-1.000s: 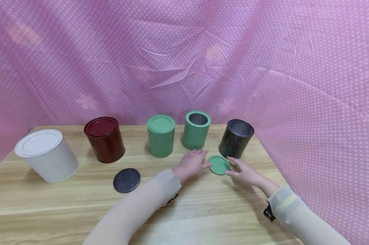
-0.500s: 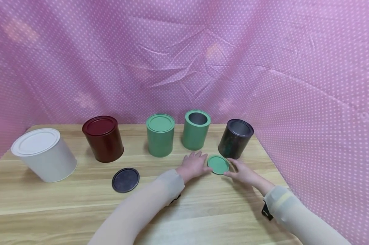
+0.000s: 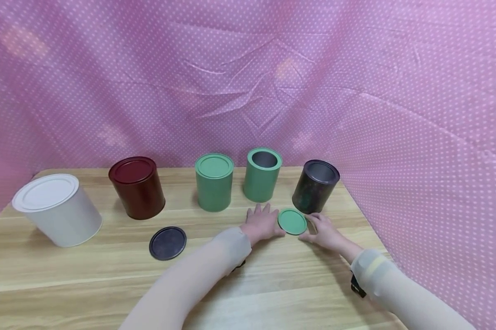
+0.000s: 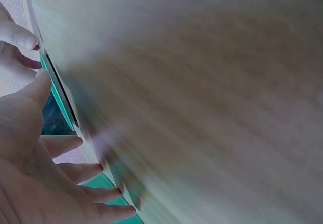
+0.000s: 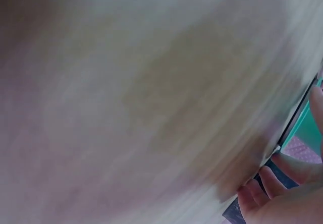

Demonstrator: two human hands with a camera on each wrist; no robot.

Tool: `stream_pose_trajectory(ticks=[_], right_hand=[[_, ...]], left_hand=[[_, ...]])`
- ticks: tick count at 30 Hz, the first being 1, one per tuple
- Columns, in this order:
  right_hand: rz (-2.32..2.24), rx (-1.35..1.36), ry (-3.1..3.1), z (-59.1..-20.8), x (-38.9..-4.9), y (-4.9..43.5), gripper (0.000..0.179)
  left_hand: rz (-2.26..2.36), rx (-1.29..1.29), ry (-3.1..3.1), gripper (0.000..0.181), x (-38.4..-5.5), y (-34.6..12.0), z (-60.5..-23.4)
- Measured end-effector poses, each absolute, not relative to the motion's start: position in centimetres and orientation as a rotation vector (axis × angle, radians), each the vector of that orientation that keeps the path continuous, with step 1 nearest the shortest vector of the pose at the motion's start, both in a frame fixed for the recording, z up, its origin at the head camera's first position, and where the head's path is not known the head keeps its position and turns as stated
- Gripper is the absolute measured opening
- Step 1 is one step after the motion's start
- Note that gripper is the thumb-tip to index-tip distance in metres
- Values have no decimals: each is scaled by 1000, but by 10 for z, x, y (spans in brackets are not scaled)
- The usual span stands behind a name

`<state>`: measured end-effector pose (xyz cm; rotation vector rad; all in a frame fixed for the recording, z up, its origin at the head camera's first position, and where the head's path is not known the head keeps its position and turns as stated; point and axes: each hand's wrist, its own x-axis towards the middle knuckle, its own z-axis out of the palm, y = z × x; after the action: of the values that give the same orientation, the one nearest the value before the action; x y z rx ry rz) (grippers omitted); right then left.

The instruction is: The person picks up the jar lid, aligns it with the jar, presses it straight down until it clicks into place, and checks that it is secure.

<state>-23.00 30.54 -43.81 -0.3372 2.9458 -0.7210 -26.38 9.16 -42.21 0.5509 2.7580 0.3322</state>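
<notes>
Green lid (image 3: 292,222) lies toward the table's (image 3: 272,293) right edge, between my left hand (image 3: 263,223) and my right hand (image 3: 324,233), about equally near (it's round, no long axis); both hands' fingers are apart, thumbs by its rim, touching or not I can't tell

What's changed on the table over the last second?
The left hand has shifted slightly right and the right hand slightly left, closing in on the loose green lid. Nothing visibly picked up or let go; rim contact is hard to tell. Unmoved: that lid, the black lid, white can, dark red can, lidded green can, open green can, open black can.
</notes>
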Motion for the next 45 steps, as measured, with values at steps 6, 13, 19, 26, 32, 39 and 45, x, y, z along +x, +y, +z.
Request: stream_pose_trajectory(ticks=[6,13,19,26,32,39,45], right_hand=[[-697,-339,2977,-444,-230,306,73],[-677,-373,3032,-444,-232,304,71],[-655,-323,3048,-445,-234,304,71],[-664,-299,3026,-442,-234,304,73],[-657,-297,3018,-441,-234,303,73],[-662,-299,3000,-439,-234,302,74],[-673,-332,3021,-441,-235,302,73]], left_hand=[[349,543,2783,72,-260,98,-423],[314,559,2824,70,-260,103,-426],[266,551,2824,71,-261,109,-425],[228,520,2825,70,-260,114,-425],[225,509,2823,69,-261,117,-426],[207,516,2826,69,-261,115,-425],[215,540,2822,67,-261,112,-424]])
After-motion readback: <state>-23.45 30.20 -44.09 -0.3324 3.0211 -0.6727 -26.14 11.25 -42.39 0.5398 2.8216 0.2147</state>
